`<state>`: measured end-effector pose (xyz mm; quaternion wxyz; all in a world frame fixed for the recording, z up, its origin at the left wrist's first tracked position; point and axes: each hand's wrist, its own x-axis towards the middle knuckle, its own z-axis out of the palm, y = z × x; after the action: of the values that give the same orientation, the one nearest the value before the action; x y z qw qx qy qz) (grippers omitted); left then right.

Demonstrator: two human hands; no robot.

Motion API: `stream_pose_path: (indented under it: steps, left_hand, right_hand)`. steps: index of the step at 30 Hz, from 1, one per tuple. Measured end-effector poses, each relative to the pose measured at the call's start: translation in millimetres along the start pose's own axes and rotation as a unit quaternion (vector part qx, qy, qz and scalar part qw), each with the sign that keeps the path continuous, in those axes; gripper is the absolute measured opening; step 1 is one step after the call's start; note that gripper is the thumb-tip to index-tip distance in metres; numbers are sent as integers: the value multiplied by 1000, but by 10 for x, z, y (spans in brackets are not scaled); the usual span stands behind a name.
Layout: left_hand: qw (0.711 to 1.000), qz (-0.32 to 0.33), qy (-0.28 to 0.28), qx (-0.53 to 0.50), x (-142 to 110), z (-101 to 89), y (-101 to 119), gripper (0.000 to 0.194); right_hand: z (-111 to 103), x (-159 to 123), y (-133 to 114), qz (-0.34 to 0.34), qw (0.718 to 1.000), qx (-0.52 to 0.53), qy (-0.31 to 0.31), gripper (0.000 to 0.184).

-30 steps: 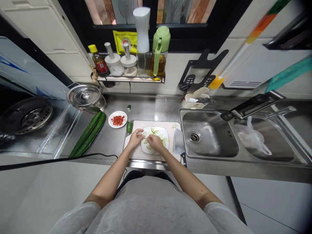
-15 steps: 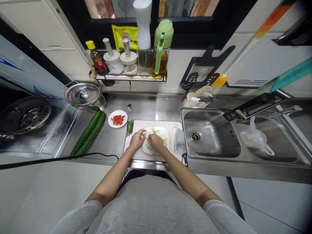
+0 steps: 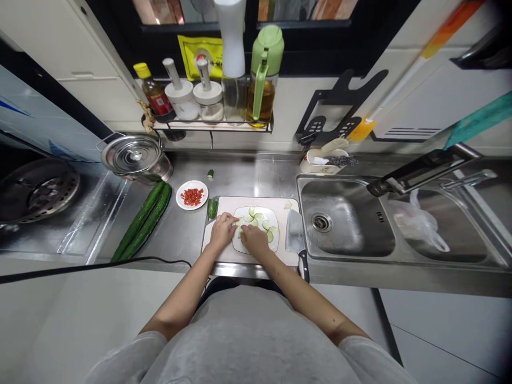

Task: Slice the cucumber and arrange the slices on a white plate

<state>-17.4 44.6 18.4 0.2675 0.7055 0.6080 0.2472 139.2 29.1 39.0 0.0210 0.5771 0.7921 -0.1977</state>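
Observation:
A white plate (image 3: 272, 214) with thin cucumber slices (image 3: 270, 234) fanned out in curves lies on a pale cutting board (image 3: 224, 204). My left hand (image 3: 223, 231) is at the plate's left edge, its thumb and fingers closed around a cucumber slice. Over the plate's lower left, my right hand (image 3: 255, 241) has its fingers bent and pressed together on another slice, mostly hidden beneath them. A cleaver (image 3: 295, 232) rests along the board's right side, its black handle toward me. A cut cucumber piece (image 3: 212, 208) sits at the board's upper left corner.
Left of the board are a small plate of chopped red pepper (image 3: 192, 195) and two whole cucumbers (image 3: 143, 220). A lidded steel pot (image 3: 137, 158) stands behind them. A double sink (image 3: 346, 218) is on the right; a condiment rack (image 3: 214, 126) hangs above the counter.
My right hand has lowered slightly toward the plate's lower left, and its fingers reach down onto the slices. My left hand has shifted slightly left. The view has moved a little.

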Motion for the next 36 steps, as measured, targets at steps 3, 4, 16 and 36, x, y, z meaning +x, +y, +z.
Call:
stream_pose_path:
  steps: [3,4,16,36]
  left_hand:
    - [999,9,-3,39,-10,-8,-10,23]
    - [999,8,-2,51,-12,-7,-10,23]
    - [996,26,23,87,-46,37,-10,19]
    - [994,27,16,106,-62,67,6,20]
  right_hand:
    - [18,-55,-32,4,1000,-11,-17,29]
    - [18,-63,-38,7,1000,-17,-22,30]
    - [-19,-88,-104,31,998,-51,-25,36]
    - [-25,-81,-90,31,998,-50,-33,37]
